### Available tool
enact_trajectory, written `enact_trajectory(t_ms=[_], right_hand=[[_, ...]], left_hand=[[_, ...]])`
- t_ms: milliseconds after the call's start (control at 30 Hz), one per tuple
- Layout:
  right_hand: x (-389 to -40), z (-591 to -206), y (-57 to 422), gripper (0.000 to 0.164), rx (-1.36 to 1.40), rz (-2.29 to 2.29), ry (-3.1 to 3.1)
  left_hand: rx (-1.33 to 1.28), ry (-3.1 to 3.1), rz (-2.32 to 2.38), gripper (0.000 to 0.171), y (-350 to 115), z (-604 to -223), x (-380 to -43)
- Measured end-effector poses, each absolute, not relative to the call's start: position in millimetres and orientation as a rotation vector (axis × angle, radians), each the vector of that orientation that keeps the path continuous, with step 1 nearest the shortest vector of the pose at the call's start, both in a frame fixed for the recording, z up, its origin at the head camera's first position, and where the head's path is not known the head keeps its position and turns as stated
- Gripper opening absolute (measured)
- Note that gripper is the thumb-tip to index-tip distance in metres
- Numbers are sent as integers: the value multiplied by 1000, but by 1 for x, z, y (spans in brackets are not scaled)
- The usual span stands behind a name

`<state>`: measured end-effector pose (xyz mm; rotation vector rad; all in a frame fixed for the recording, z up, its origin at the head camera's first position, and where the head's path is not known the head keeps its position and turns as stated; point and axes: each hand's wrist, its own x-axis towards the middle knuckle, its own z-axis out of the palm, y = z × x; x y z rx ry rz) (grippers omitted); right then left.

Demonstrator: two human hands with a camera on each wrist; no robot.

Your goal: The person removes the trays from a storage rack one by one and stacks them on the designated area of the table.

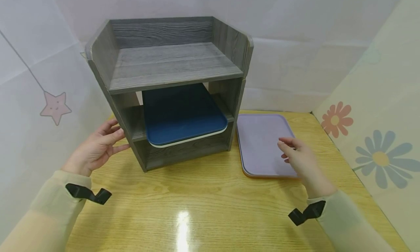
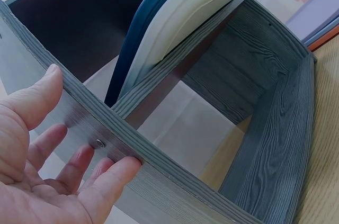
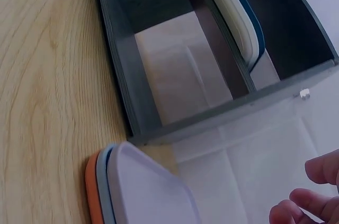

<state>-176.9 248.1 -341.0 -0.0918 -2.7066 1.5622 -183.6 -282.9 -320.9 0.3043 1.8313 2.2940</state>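
Observation:
A grey wood-grain shelf unit (image 1: 177, 64) stands on the table, with a blue tray (image 1: 187, 117) lying over a white tray (image 2: 185, 20) on its middle shelf, both jutting out at the front. My left hand (image 1: 101, 146) is at the unit's left side panel, fingertips against the outer face and thumb by the front edge. To the right of the unit lies a stack of trays with a lavender tray (image 1: 262, 142) on top; blue-grey (image 3: 103, 181) and orange (image 3: 92, 187) trays show beneath it. Above that stack my right hand (image 1: 300, 159) hovers, fingers loosely bent, holding nothing.
The wood-grain table (image 1: 157, 208) runs up to pale cloth walls at the back and sides. Printed flowers (image 1: 380, 159) mark the right wall, and a pink star (image 1: 55, 107) the left. The unit's raised-edge top shelf (image 1: 174, 64) holds nothing.

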Motion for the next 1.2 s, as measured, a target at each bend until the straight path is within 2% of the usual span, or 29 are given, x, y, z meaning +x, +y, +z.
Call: enact_trajectory(t_ms=[633,1200], right_hand=[[-195,-306,175,44,76,1755,-2696],[-214,-302,128,37,61,1928,-2594]], left_hand=[[282,1856,2285,47,-283,-320,-184],[301,1828,2298,46,-282,-319,-183]])
